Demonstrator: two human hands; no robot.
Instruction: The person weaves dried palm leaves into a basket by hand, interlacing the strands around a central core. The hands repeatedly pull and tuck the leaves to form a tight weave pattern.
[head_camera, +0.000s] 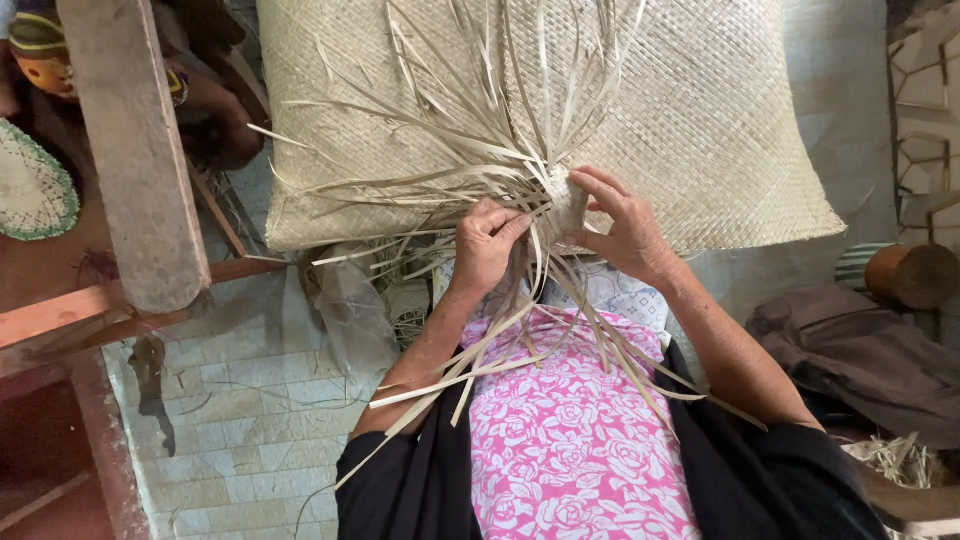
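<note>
Lap: pink flowered cloth (570, 440) lay nearest the camera, between black sleeves (400, 490).
Left hand (487, 243): fingers curled, pinching pale strips (470, 150) at the bundle's gathered middle.
Right hand (625, 225): fingers spread around the small woven piece (568, 200), touching it.
Woven piece: held above the lap, strips fanning up and down.
Behind: large woven mat (700, 120) on the floor; wooden post (135, 150) to the left.

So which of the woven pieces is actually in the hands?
The small woven piece with loose strips, gripped by both hands, not the big finished mat behind or the green-edged round one.
</note>
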